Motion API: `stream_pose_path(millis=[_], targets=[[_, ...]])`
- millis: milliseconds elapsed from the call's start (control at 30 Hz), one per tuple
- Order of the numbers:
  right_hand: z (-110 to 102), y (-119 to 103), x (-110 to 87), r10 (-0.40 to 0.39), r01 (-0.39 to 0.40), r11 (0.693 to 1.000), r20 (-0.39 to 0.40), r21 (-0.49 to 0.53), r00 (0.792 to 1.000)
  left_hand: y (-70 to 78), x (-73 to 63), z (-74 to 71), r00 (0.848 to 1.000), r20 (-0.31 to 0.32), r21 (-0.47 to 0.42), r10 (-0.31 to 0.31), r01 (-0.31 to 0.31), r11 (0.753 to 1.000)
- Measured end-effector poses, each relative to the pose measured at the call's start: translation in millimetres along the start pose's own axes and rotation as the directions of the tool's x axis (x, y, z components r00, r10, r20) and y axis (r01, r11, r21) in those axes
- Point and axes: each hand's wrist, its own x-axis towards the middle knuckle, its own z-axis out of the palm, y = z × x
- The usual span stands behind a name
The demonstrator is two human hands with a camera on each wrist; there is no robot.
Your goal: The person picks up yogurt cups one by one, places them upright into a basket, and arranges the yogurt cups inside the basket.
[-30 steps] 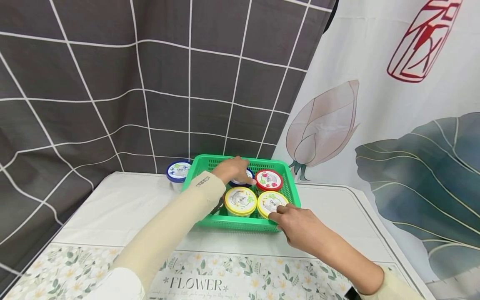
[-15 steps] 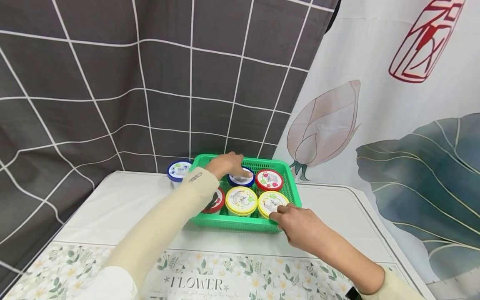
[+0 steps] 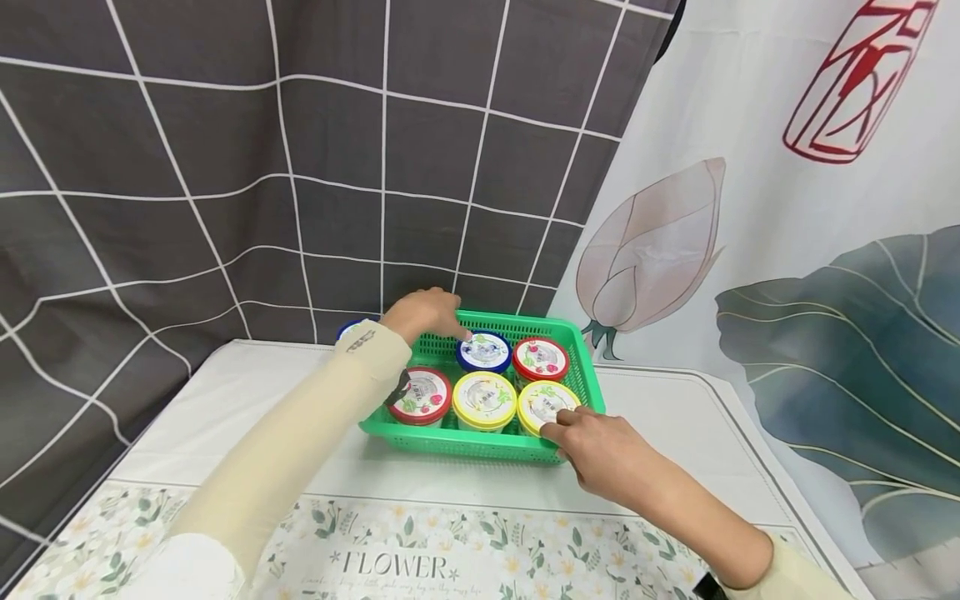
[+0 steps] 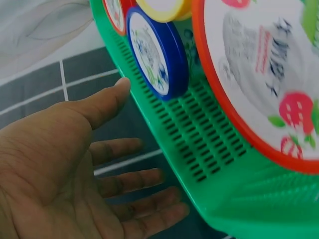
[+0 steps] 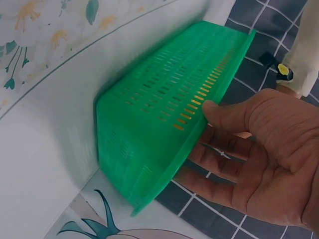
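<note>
A green plastic basket (image 3: pixel 457 446) holds several lidded tubs. In front are a red-lidded tub (image 3: pixel 422 395) and two yellow-lidded tubs, one at centre (image 3: pixel 484 401) and one at right (image 3: pixel 546 404). Behind them sit a blue-lidded tub (image 3: pixel 483 352) and another red-lidded tub (image 3: pixel 541 358). My left hand (image 3: pixel 429 313) is over the basket's back left part, fingers spread and holding nothing; the left wrist view shows its palm beside the rim. With thumb outside and fingers over the edge, my right hand (image 5: pixel 259 154) grips the basket's front right rim.
Left of the basket, another blue-lidded tub (image 3: pixel 348 328) is mostly hidden behind my left sleeve (image 3: pixel 300 450). The white table (image 3: pixel 225 408) has a floral mat (image 3: pixel 420 533) along its front. A dark grid-patterned curtain (image 3: pixel 330 150) hangs directly behind.
My left hand has moved left and up, away from the blue-lidded tub in the basket, uncovering it and the front left red-lidded tub. My right hand has stayed on the rim.
</note>
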Motion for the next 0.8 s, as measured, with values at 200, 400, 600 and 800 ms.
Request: stream_pose_path(millis=[200, 400, 600, 800], targets=[[1, 1, 0.2, 0.002, -0.002, 1.000, -0.003, -0.001, 1.000, -11.6, -0.3, -3.9, 1.000, -0.028, 0.002, 0.000, 0.000, 1.000], [1, 1, -0.4, -0.002, 0.002, 1.000, -0.009, 0.000, 1.000, -18.0, -2.2, -5.3, 0.999, -0.043, -0.006, -0.005, 0.005, 1.000], [1, 1, -0.1, 0.007, -0.007, 1.000, 0.005, 0.014, 1.000, -26.0, -1.8, -7.4, 1.000, -0.027, 0.006, -0.015, 0.015, 1.000], [0, 0, 0.8, 0.023, -0.023, 1.000, 0.027, 0.018, 0.999, -33.9, -2.2, -11.0, 0.999, -0.023, 0.004, -0.028, 0.028, 1.000]])
